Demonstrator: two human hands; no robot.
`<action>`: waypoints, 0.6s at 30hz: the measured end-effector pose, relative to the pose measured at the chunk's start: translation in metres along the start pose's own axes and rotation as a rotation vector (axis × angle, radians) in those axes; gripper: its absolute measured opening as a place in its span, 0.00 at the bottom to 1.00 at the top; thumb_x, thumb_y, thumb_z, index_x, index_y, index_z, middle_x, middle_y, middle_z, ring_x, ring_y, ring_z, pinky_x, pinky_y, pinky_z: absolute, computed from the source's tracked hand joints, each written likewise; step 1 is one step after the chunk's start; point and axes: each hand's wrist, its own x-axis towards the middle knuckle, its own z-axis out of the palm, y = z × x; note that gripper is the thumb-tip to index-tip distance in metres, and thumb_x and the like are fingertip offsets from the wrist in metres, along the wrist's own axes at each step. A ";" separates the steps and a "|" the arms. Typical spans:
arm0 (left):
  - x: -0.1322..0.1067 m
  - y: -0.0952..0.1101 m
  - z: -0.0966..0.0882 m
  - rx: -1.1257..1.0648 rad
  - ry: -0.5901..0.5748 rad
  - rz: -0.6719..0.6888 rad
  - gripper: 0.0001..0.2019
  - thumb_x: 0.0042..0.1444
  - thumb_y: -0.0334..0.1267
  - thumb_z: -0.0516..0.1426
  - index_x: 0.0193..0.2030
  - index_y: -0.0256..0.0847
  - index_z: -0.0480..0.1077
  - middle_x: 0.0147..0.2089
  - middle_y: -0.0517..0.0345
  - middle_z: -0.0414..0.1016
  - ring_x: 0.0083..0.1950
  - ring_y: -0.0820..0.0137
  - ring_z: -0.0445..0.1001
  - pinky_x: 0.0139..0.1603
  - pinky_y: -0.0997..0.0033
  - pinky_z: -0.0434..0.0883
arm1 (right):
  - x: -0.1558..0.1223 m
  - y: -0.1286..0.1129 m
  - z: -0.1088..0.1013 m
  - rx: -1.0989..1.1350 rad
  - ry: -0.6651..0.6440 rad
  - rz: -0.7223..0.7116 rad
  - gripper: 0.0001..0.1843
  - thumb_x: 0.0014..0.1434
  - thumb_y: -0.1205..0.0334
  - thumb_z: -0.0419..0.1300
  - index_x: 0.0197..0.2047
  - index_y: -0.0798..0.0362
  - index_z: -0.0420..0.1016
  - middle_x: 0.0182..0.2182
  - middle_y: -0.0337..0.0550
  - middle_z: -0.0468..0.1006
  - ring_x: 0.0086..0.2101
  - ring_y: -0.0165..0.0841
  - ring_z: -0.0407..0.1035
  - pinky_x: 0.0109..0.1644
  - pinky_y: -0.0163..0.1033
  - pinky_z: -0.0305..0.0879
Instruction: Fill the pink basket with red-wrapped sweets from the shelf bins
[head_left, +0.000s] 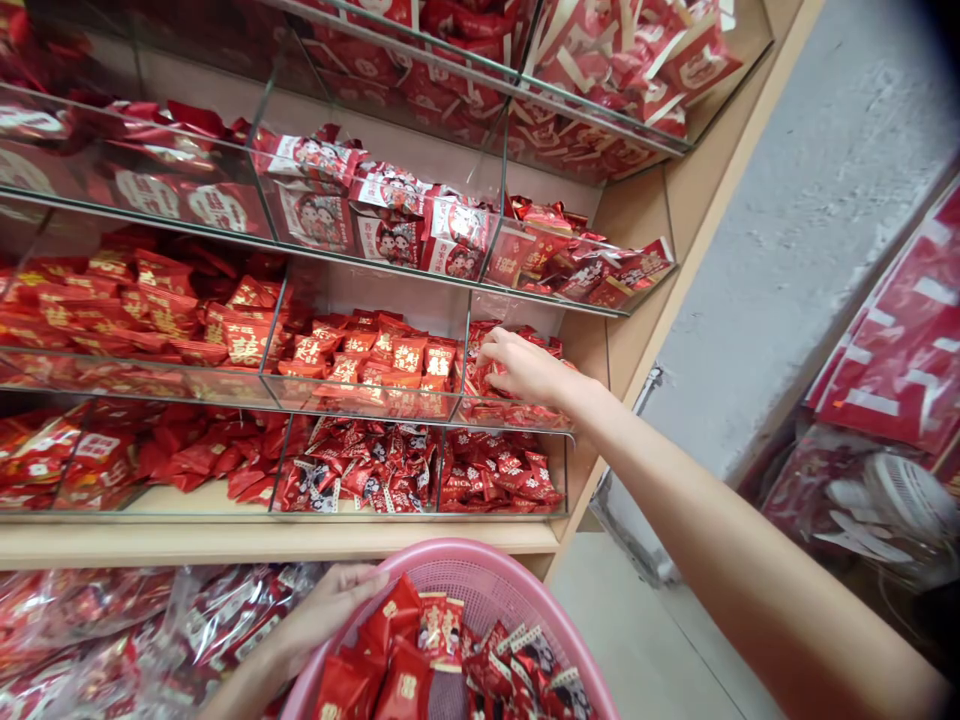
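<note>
My left hand (336, 608) grips the rim of a pink plastic basket (480, 556) low in the view, fingers lying over its edge. Inside the basket are large red candy packets (405, 680) and smaller red, black and white candy packets (525, 660). Up on the shelf, my right hand (517, 365) reaches over a clear front panel into the rightmost compartment. Its fingers are curled down among small red candy packets (480, 408). The fingertips are partly hidden, so what lies between them does not show.
Tiered shelves with clear dividers hold several kinds of red candy packets (375, 350). A wooden side panel (675, 290) bounds the shelf at right, beside a grey wall (780, 200). Plastic-bagged packets (150, 640) lie below left. A white fan-like object (900, 495) stands far right.
</note>
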 end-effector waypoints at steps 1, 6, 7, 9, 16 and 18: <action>0.000 0.000 0.000 0.000 0.001 0.000 0.23 0.39 0.54 0.63 0.35 0.36 0.78 0.29 0.51 0.80 0.34 0.61 0.76 0.36 0.67 0.70 | -0.002 0.001 -0.001 -0.007 0.015 -0.007 0.10 0.52 0.72 0.55 0.38 0.54 0.71 0.39 0.43 0.66 0.40 0.34 0.63 0.44 0.38 0.59; -0.001 0.000 0.000 -0.005 0.001 0.004 0.22 0.40 0.54 0.63 0.34 0.36 0.78 0.30 0.51 0.80 0.34 0.61 0.76 0.36 0.67 0.71 | -0.011 0.007 -0.001 0.033 0.132 -0.005 0.03 0.55 0.69 0.57 0.34 0.55 0.72 0.35 0.42 0.69 0.37 0.32 0.65 0.41 0.36 0.59; -0.001 0.000 0.001 -0.007 0.002 0.006 0.22 0.40 0.53 0.63 0.34 0.36 0.78 0.30 0.51 0.80 0.34 0.61 0.76 0.36 0.67 0.71 | -0.013 0.008 -0.001 0.060 0.174 0.010 0.03 0.55 0.67 0.57 0.33 0.55 0.72 0.34 0.42 0.70 0.36 0.31 0.65 0.40 0.36 0.59; -0.001 0.000 0.001 -0.009 0.004 0.007 0.22 0.41 0.53 0.63 0.35 0.36 0.78 0.30 0.51 0.80 0.33 0.61 0.77 0.36 0.68 0.71 | -0.014 0.010 0.000 0.127 0.284 0.064 0.03 0.55 0.65 0.58 0.31 0.55 0.72 0.31 0.41 0.71 0.33 0.31 0.65 0.38 0.35 0.59; -0.001 -0.002 0.002 -0.028 0.005 0.009 0.21 0.44 0.51 0.62 0.38 0.35 0.77 0.32 0.50 0.81 0.34 0.62 0.77 0.35 0.67 0.71 | -0.031 -0.014 -0.009 0.646 0.696 0.287 0.06 0.53 0.61 0.59 0.31 0.56 0.72 0.26 0.38 0.74 0.28 0.29 0.67 0.33 0.35 0.63; 0.000 -0.003 0.002 -0.030 0.011 0.004 0.20 0.43 0.50 0.62 0.38 0.35 0.77 0.33 0.50 0.81 0.33 0.62 0.77 0.35 0.68 0.71 | -0.046 -0.038 -0.003 0.797 0.751 0.312 0.07 0.53 0.60 0.59 0.33 0.54 0.72 0.29 0.39 0.75 0.30 0.30 0.68 0.36 0.36 0.64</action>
